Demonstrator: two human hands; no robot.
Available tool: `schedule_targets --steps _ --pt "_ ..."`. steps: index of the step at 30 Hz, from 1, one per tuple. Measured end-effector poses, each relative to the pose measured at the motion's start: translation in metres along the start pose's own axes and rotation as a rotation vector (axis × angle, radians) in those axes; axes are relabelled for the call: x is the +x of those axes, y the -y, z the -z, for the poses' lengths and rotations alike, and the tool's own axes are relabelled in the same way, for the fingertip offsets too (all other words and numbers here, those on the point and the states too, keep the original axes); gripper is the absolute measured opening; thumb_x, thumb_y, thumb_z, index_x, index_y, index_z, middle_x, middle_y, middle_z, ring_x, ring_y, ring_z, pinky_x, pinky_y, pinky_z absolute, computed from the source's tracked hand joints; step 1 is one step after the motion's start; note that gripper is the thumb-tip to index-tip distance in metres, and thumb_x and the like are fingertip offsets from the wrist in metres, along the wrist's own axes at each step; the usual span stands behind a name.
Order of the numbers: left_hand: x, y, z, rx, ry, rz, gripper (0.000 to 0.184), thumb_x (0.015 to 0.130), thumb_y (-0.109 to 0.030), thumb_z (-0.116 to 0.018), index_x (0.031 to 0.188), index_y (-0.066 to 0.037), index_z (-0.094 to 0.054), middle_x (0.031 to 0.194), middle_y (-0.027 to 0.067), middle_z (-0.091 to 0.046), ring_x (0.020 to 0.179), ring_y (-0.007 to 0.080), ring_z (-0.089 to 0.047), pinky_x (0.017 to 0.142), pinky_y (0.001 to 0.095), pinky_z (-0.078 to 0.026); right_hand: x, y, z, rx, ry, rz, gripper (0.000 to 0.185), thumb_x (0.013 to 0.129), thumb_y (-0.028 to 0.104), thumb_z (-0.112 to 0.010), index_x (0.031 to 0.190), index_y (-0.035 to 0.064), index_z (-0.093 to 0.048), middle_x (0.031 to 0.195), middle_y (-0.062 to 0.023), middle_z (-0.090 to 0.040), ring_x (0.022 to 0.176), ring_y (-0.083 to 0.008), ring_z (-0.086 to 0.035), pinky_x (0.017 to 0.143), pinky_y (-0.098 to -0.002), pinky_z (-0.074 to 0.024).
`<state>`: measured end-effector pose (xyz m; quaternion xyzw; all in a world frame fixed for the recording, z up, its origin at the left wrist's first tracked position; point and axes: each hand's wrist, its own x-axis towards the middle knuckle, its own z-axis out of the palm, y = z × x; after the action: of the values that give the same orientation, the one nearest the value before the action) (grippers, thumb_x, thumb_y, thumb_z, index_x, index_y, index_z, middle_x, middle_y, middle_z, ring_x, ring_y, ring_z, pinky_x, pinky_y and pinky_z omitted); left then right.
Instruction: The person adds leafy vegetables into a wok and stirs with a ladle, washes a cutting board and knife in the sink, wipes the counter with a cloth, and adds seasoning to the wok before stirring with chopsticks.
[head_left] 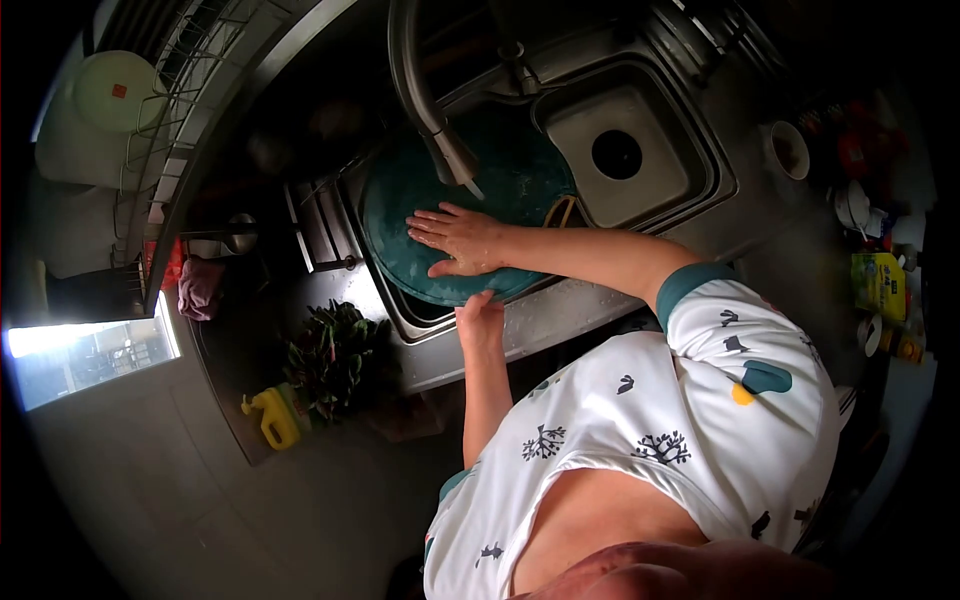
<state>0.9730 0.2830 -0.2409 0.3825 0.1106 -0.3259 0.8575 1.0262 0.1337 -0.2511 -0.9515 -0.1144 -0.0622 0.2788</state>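
A large, round, dark green board (400, 200) lies wet and slightly tilted over the left sink basin. A tan loop, perhaps its handle, shows at its right edge. My right hand (460, 240) rests flat on its surface, fingers stretched and wet. At the near rim, my left hand (482, 312) grips the board with the thumb on top; its other fingers are hidden underneath. Above my right hand hangs the metal faucet (435, 125), with a short stream of water at its spout.
The right sink basin (665, 165) has a dark drain. Leafy greens (340, 360) and a yellow jug (272, 418) sit left of the sink. A pink cloth (200, 288) hangs near the dish rack (170, 110). At right are a bowl (787, 150) and a yellow packet (880, 285).
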Motion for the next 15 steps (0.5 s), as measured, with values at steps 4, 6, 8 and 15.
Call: schedule_targets --steps 4,6,8,15 --pt "-0.004 -0.005 0.015 -0.003 0.013 0.007 0.041 0.072 0.005 -0.057 0.112 -0.005 -0.057 0.105 0.0037 -0.063 0.098 0.0201 -0.060 0.096 0.0397 -0.046 0.022 -0.038 -0.009 0.115 0.061 -0.113 0.081 0.091 0.067 -0.030 0.148 0.0098 -0.026 0.156 -0.0082 -0.018 0.144 -0.0249 -0.015 0.116 -0.0394 -0.0168" --pt "-0.009 -0.008 0.028 -0.029 0.065 0.001 0.039 0.072 0.004 -0.057 0.109 -0.005 -0.058 0.101 0.0025 -0.063 0.094 0.0180 -0.061 0.094 0.0386 -0.047 0.012 -0.053 0.061 0.277 0.313 -0.551 0.075 0.091 0.066 -0.032 0.147 0.0156 -0.031 0.154 -0.0106 -0.024 0.141 -0.0296 -0.021 0.115 -0.0401 -0.0188" --pt "-0.013 -0.012 0.041 -0.081 0.164 -0.003 0.037 0.072 0.004 -0.057 0.107 -0.006 -0.059 0.096 0.0012 -0.063 0.089 0.0157 -0.060 0.093 0.0374 -0.047 0.002 -0.131 0.005 0.075 -0.077 -0.413 0.074 0.091 0.063 -0.037 0.141 0.0091 -0.039 0.149 -0.0138 -0.031 0.136 -0.0302 -0.030 0.113 -0.0436 -0.0204" --pt "-0.010 -0.006 0.012 -0.031 -0.023 0.079 0.041 0.070 0.004 -0.056 0.109 -0.006 -0.058 0.095 0.0008 -0.062 0.086 0.0160 -0.059 0.091 0.0361 -0.047 -0.024 0.002 0.009 0.035 0.139 0.040 0.081 0.090 0.065 -0.037 0.147 0.0072 -0.027 0.154 -0.0123 -0.022 0.143 -0.0274 -0.019 0.115 -0.0459 -0.0161"
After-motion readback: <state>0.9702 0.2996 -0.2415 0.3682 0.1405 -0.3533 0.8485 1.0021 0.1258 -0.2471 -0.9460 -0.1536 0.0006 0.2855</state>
